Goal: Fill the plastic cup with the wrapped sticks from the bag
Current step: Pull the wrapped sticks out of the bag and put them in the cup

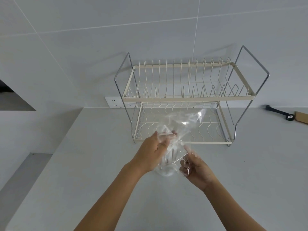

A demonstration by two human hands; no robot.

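A clear plastic bag [188, 120] hangs over the counter in front of the dish rack, its loose end trailing up and to the right. Several white wrapped sticks [173, 155] stand inside the see-through plastic between my hands. Below them I see a clear plastic cup [166, 170] resting on the counter; its rim is hard to tell apart from the bag. My left hand [153, 150] grips the bag and the stick tops from the left. My right hand [195, 170] pinches the bag's plastic on the right side.
A cream two-tier wire dish rack [183, 97] stands against the tiled wall just behind my hands. A wall socket [115, 102] sits to its left. A black tool [280, 112] and a cardboard piece [301, 117] lie at the far right. The grey counter [83, 164] drops off on the left.
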